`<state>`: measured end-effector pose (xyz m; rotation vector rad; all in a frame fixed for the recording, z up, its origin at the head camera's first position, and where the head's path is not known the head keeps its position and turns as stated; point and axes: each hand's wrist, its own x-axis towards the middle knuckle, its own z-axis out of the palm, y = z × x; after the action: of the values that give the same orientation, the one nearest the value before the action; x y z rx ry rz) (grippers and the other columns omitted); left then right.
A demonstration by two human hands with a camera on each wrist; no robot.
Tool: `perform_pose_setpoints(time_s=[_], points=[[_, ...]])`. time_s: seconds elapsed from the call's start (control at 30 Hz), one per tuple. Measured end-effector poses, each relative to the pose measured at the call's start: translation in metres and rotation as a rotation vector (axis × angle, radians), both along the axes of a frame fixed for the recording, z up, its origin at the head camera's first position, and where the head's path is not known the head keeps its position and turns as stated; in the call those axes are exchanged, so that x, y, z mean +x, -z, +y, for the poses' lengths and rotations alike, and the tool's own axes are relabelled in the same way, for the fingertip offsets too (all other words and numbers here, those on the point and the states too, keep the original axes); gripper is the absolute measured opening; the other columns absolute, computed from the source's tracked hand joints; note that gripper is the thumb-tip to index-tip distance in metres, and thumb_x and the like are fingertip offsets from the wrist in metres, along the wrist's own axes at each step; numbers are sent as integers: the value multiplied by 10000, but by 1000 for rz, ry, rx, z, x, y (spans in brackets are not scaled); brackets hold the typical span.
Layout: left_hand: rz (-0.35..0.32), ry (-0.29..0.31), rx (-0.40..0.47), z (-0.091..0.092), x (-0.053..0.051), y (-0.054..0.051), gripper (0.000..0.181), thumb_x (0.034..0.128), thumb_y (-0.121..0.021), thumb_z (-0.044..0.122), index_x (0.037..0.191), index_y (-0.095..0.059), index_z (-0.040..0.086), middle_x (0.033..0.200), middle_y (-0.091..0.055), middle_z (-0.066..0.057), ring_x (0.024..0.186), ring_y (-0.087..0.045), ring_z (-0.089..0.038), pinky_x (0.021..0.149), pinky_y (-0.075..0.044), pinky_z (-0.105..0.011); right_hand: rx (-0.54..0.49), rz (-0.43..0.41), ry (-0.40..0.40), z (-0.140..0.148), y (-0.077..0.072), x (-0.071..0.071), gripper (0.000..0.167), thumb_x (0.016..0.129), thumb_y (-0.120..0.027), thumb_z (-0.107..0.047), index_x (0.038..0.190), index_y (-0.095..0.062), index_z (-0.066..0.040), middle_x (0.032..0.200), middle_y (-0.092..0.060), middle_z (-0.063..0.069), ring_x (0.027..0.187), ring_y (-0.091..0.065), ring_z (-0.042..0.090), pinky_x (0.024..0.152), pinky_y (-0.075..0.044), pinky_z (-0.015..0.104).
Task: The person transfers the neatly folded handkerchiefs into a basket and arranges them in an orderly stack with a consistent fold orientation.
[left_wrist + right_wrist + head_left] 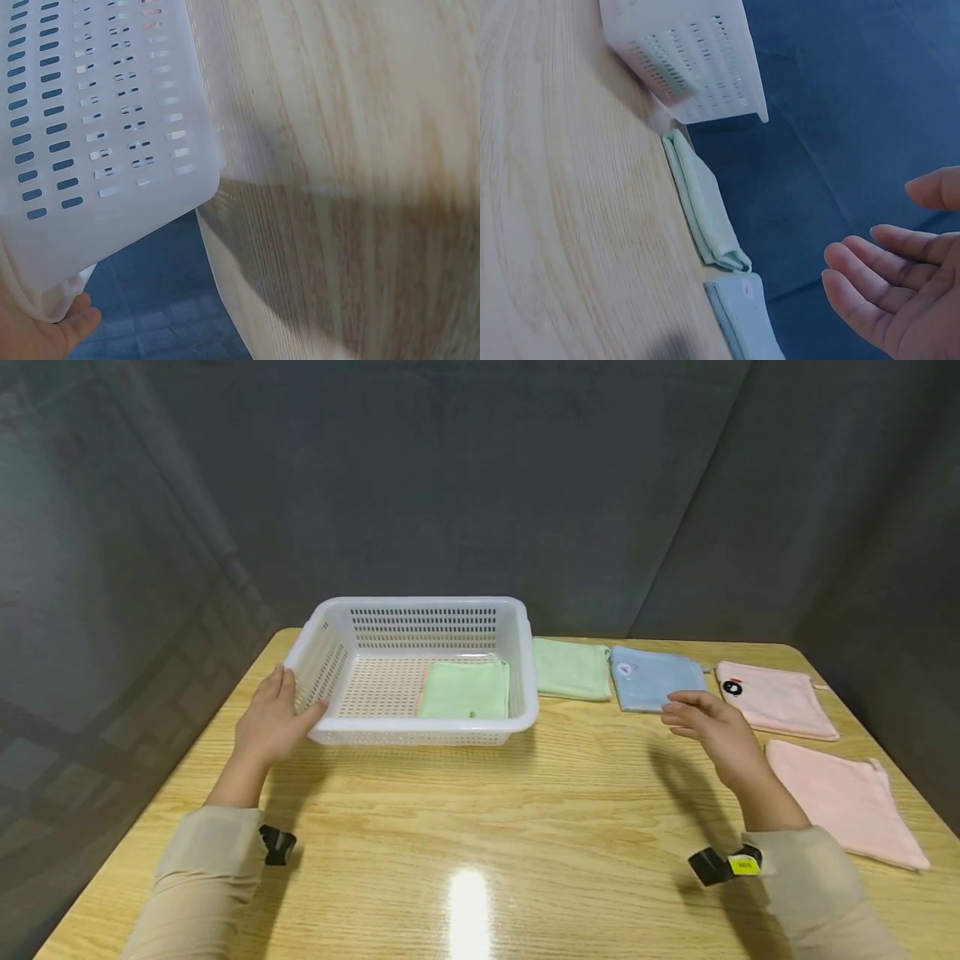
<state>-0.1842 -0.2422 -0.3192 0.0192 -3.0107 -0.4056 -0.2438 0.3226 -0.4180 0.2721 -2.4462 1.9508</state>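
A white perforated plastic basket (423, 725) stands toward the back left of the table. My left hand (272, 714) holds its left rim at the front corner, thumb over the edge and fingers along the outside. Inside the basket, at the right, lies a folded light green towel (467, 689), with a sliver of peach cloth showing beside it. My right hand (712, 731) hovers with relaxed fingers near the front of a folded blue towel (654, 677), holding nothing. In the right wrist view its palm and loosely bent fingers (855, 289) show apart from the cloth.
Another folded green towel (572, 670) lies right of the basket, close to its wall. Farther right are a pink towel (780, 700) with a black round patch and, nearer the front, a plain pink towel (843, 802). Dark grey curtains (480, 485) hang behind the wooden table (480, 827).
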Motion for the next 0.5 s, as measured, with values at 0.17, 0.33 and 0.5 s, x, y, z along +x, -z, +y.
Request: perform_pose_setpoints(time_s=[0.17, 0.33, 0.5], points=[[4, -1, -1, -1, 0, 0, 825, 865, -312, 504, 1316, -66, -141, 1367, -44, -314, 1219, -82, -469, 900, -172, -602, 62, -16, 40, 8, 14, 1, 525, 866, -470, -380, 1239, -403, -16, 1140, -481, 134, 949, -545, 147, 733, -453, 204], [8, -3, 1, -1, -1, 1, 822, 864, -312, 502, 1317, -67, -138, 1367, -44, -312, 1219, -86, -468, 902, -172, -601, 142, -26, 25, 16, 16, 9, 548, 866, -437, -423, 1255, -384, -41, 1177, -448, 109, 972, -532, 140, 738, -450, 208], [13, -6, 6, 0, -1, 2, 819, 863, -315, 502, 1322, -67, -130, 1370, -46, -307, 1221, -91, -463, 899, -175, -602, 214, -45, 13, 28, 15, 15, 523, 874, -404, -436, 1249, -389, -71, 1178, -445, 78, 974, -524, 88, 744, -438, 189]])
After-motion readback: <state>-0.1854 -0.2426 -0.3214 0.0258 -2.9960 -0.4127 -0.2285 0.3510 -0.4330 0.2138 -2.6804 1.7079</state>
